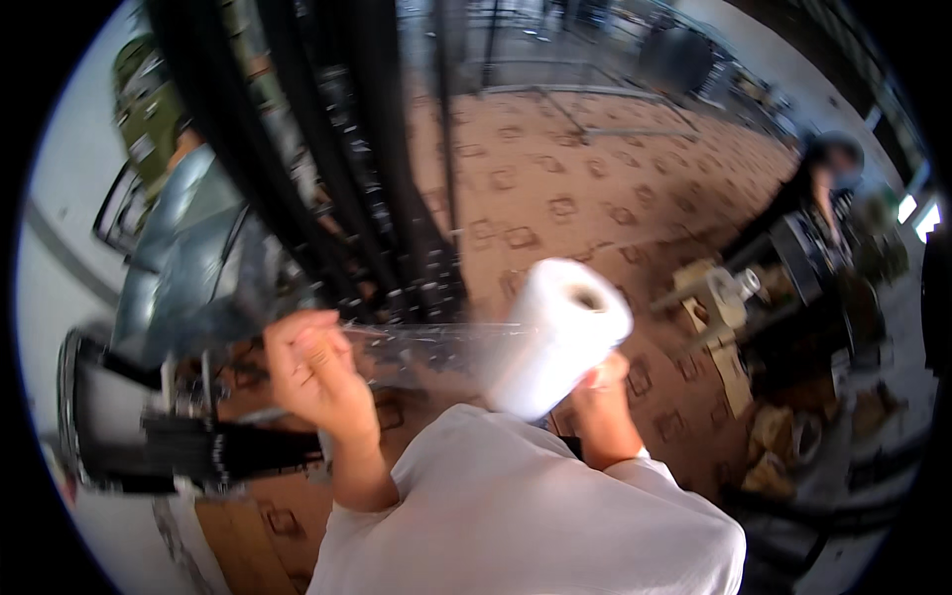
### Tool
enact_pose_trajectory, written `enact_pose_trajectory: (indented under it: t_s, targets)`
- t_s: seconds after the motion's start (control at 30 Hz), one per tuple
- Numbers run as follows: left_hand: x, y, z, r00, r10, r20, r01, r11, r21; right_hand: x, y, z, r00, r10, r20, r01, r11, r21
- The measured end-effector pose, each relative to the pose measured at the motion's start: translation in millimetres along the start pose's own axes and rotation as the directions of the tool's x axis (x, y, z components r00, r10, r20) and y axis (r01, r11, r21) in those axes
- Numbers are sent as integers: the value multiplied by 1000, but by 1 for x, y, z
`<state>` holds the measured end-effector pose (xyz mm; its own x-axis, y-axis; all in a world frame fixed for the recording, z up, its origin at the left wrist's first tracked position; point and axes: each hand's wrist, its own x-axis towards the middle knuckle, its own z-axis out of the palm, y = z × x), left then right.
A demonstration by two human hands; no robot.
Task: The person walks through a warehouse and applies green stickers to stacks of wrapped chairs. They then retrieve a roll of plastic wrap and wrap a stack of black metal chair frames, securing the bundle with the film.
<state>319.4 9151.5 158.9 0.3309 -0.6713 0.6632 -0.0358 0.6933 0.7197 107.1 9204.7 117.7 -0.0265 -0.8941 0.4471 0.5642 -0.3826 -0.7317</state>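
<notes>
My right hand (598,382) grips a white roll of clear stretch film (555,332) from below, its open core end tilted up and to the right. A sheet of the clear film (416,347) runs leftward from the roll to my left hand (312,372), which pinches its free end in a closed fist. Both hands are raised in front of my white shirt. Just beyond them stands a bundle of long black rods (327,149), partly covered in film.
Brown patterned cardboard (575,188) covers the floor. A black bundle (149,436) lies at the lower left, with a grey wrapped object (188,258) above it. A person in dark clothes (823,188) works at the right near cardboard pieces (724,317).
</notes>
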Motion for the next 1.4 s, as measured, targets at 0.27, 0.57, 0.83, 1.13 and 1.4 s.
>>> enact_pose_trajectory:
  t_s: [0.27, 0.57, 0.83, 1.13, 1.4]
  targets:
    - [17, 4, -27, 978, 69, -195, -65, 998, 25, 90, -35, 12, 888, -453, -78, 242, 606, -758]
    - [86, -69, -28, 976, -219, 1, 218, 971, -100, 133, -19, 18, 976, -218, -28, 162, 800, -578]
    - [97, -130, 6, 693, -430, 578, 716, 498, -489, 196, 30, -4, 966, -56, 251, 142, 930, -339]
    - [81, -69, 50, 592, -585, 554, 806, 457, -377, 235, 41, 13, 928, -73, 365, 176, 950, -259]
    - [101, -76, 40, 806, -435, 401, 539, 820, -193, 232, 42, 20, 915, 6, 404, 112, 957, -267]
